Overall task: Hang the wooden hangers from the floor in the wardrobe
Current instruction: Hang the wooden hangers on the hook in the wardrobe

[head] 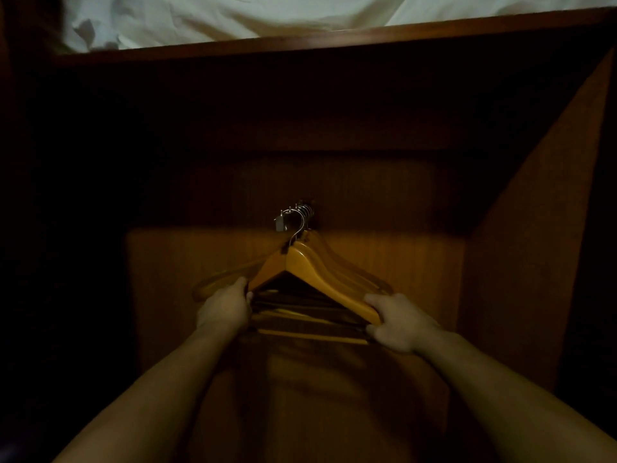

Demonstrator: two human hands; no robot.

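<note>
**Head view: front hanger held at both ends inside the wardrobe**

Dim light. The left hand grasps the left tip of the front wooden hanger, and the right hand grasps its right tip. Its metal hook reaches the short rail at the back of the wardrobe, just ahead of more hangers hung there. White bedding shows above.

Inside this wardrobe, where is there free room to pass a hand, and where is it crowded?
Free: the bare back panel between the hangers and the right side wall, and above the rail. Crowded: hooks bunch on the rail, and bars stack between the left hand and right hand gripping the front hanger. Far left is too dark to judge.
</note>
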